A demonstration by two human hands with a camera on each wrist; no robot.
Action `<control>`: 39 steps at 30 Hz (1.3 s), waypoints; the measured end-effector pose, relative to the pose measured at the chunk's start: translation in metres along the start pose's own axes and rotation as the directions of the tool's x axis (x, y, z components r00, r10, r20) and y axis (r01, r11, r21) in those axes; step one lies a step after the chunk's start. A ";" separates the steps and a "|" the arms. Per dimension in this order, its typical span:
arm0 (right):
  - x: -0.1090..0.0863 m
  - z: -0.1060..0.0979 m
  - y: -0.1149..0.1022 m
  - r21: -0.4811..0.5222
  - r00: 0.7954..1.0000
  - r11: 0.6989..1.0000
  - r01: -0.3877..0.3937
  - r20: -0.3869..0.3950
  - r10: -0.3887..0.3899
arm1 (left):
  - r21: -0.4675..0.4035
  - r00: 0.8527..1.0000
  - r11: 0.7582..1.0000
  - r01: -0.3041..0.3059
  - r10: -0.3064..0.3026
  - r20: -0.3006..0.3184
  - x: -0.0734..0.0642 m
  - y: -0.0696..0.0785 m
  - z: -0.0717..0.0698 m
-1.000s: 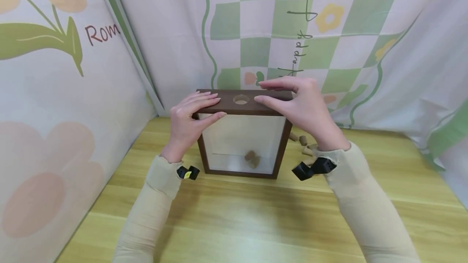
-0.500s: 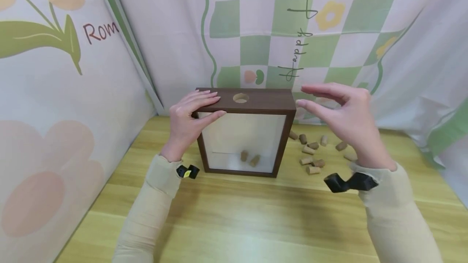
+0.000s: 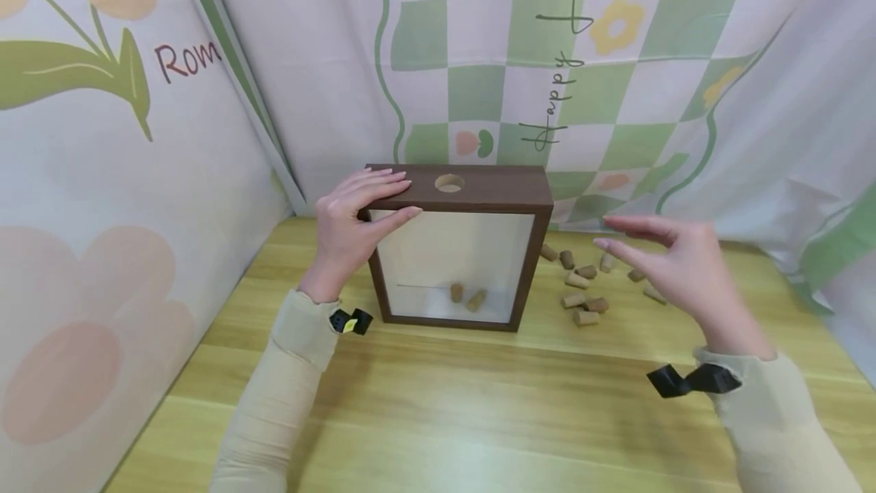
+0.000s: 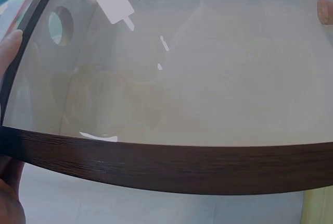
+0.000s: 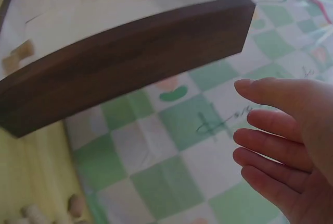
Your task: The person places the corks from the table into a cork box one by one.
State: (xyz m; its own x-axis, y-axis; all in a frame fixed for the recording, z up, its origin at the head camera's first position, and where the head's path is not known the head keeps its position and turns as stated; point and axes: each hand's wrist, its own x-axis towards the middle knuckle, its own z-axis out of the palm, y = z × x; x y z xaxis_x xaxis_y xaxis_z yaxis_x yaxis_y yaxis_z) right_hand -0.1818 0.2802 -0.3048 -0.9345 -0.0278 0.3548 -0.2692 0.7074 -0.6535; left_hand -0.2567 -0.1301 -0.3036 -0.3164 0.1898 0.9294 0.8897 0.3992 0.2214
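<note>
The right hand (image 3: 691, 265) has moved away from over the box (image 3: 503, 187) since a second ago and is now lower, near the loose corks (image 3: 576, 280) on the table (image 3: 479, 409), thumb and fingers apart with nothing between them. The left hand (image 3: 352, 223) stays at the box's upper left corner, gripping it, thumb in front. Inside, two corks (image 3: 477, 300) now lie slightly apart near the bottom.

The right wrist view's edges crop the right hand (image 5: 283, 146), the box (image 5: 130, 65) and loose corks (image 5: 34, 215) (blurred, too).
</note>
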 end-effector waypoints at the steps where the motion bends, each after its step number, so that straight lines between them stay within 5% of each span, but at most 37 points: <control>1: -0.003 0.001 0.006 -0.017 1.000 1.000 -0.014 0.014 0.015 | 0.000 1.000 1.000 0.000 0.000 0.001 0.000 0.000 0.000; 21: -0.039 0.049 0.103 -0.015 0.981 1.000 -0.005 0.194 0.008 | 0.000 1.000 1.000 -0.009 0.009 -0.003 0.001 -0.001 0.000; 39: -0.042 0.067 0.128 -0.066 0.981 0.997 0.026 0.192 -0.012 | -0.007 1.000 1.000 -0.002 0.002 0.002 0.000 -0.001 0.000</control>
State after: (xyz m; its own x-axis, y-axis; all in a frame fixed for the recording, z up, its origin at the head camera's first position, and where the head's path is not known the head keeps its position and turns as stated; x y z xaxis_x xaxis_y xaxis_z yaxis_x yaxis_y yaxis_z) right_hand -0.1923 0.3246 -0.4485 -0.9585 -0.1718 0.2276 -0.2769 0.7516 -0.5987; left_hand -0.2576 -0.1304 -0.3042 -0.3149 0.1925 0.9294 0.8927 0.3928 0.2211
